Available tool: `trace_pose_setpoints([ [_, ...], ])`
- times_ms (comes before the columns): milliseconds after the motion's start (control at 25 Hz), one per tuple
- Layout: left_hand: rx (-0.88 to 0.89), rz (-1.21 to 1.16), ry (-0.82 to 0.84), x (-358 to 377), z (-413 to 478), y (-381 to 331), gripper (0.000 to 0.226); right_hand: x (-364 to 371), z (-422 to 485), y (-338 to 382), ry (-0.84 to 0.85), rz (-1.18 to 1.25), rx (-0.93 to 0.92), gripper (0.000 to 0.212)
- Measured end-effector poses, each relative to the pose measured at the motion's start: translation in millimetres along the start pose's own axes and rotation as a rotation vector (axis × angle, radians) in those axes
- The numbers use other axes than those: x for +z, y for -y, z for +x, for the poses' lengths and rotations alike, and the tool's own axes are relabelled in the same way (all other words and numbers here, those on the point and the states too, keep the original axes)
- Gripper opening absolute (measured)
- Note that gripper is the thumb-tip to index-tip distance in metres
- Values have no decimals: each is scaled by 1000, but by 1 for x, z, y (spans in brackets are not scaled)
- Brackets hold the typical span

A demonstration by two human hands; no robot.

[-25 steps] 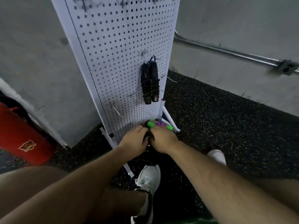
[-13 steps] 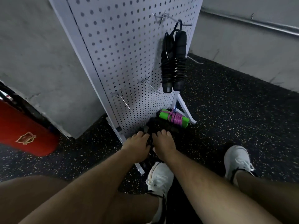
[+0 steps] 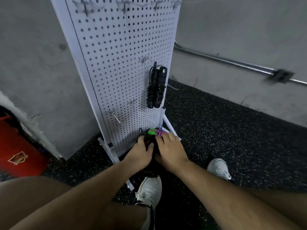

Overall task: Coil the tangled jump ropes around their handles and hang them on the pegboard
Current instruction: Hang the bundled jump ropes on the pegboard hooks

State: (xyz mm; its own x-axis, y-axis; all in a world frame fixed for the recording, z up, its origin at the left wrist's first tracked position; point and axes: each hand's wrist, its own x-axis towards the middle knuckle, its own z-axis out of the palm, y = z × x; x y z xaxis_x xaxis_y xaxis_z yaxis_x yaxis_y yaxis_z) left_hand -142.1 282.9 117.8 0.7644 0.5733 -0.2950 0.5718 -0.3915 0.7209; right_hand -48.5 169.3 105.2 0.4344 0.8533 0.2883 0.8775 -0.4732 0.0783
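Crouching at the foot of the white perforated pegboard [image 3: 116, 63], both hands have edged forward in the last half second: left hand [image 3: 141, 151] grips the black coiled jump rope [image 3: 150, 169], right hand [image 3: 171, 151] lies over it, grip unclear, fingertips now reaching the green-handled pink-corded rope [image 3: 154, 132]; coiling probably unfinished, hanging pending.
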Motion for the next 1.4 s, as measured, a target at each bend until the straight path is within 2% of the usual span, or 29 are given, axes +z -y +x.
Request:
trace_pose_setpoints([
  [160, 6, -486, -153, -9, -43, -55, 58, -90, -23, 2, -336, 82, -14, 66],
  [240, 24, -667, -199, -21, -69, -82, 47, -132, -32, 9, -440, 99, -16, 68],
  [320, 64, -847, -173, -37, -93, -104, 38, -162, -38, 15, -435, 206, 8, 74],
  [440, 133, -1011, -114, -76, -123, -125, 38, -200, -49, 18, -289, 537, 0, 78],
  [520, 203, -947, -101, -107, -140, -131, 43, -226, -48, 15, -302, 711, -18, 69],
  [600, 292, -856, -111, -138, -156, -137, 41, -252, -30, 14, -407, 847, 92, 62],
  [680, 357, -754, -124, -164, -172, -149, 34, -281, -2, 19, -299, 1142, 248, 61],
  [760, 407, -644, -181, -186, -184, -161, 29, -306, 26, 32, -153, 1451, 296, 50],
  [800, 432, -589, -223, -198, -191, -169, 27, -316, 37, 37, -159, 1501, 293, 44],
  [880, 479, -493, -310, -224, -201, -182, 31, -336, 57, 49, -247, 1557, 267, 39],
  [1000, 566, -417, -373, -260, -209, -207, 56, -365, 86, 60, -331, 1621, 215, 39],
  [1080, 604, -380, -424, -283, -211, -228, 64, -390, 104, 61, -376, 1639, 197, 34],
  [1160, 653, -375, -471, -304, -211, -250, 65, -413, 125, 57, -419, 1644, 168, 30],
  [1280, 724, -396, -527, -328, -210, -277, 61, -445, 148, 52, -451, 1655, 124, 37],
  [1400, 763, -380, -557, -345, -207, -298, 54, -465, 169, 47, -503, 1676, 110, 30],
])
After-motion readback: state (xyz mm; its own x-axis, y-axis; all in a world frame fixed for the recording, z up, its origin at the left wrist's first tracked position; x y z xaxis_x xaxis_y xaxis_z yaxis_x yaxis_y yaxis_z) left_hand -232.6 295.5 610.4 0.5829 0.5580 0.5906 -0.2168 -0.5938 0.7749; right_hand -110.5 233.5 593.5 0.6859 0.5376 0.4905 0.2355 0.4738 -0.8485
